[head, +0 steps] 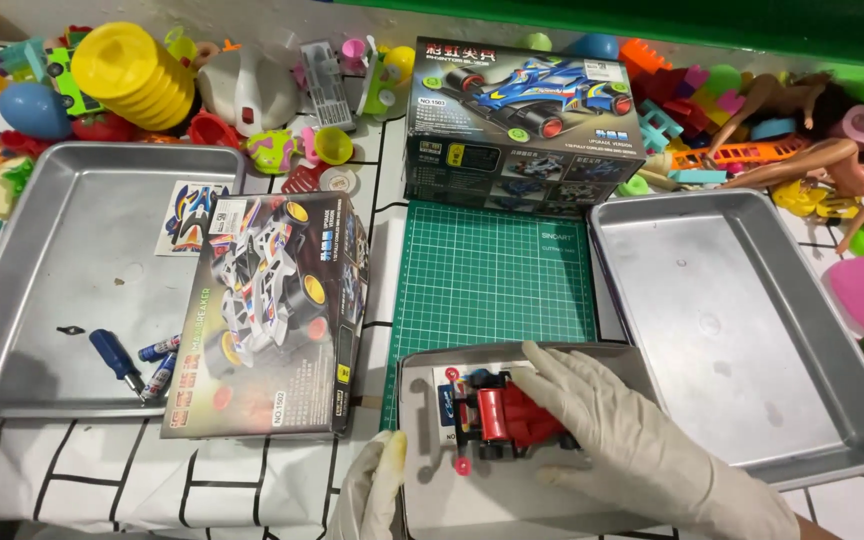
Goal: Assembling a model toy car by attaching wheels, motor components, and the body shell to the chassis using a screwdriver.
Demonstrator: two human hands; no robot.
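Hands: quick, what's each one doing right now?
Left hand: gloved, fingers curled on the edge of the small tray, holding nothing else.
Right hand: gloved, fingers resting flat on the red toy car, not gripping it.

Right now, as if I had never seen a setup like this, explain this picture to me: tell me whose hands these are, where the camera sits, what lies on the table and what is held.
There is no machine here. A person wears a camera on the head, so the single view looks down at their own two gloved hands.

The right hand rests on a red and black toy car, which lies in a small grey tray. The left hand grips that tray's near edge.

In front lies a green cutting mat, with a boxed blue toy car behind it. Left of the mat a second toy car box leans over a large metal tray that holds a sticker sheet, a small blue screwdriver and batteries. Another large metal tray sits on the right. Loose plastic toys and dolls crowd the far edge.
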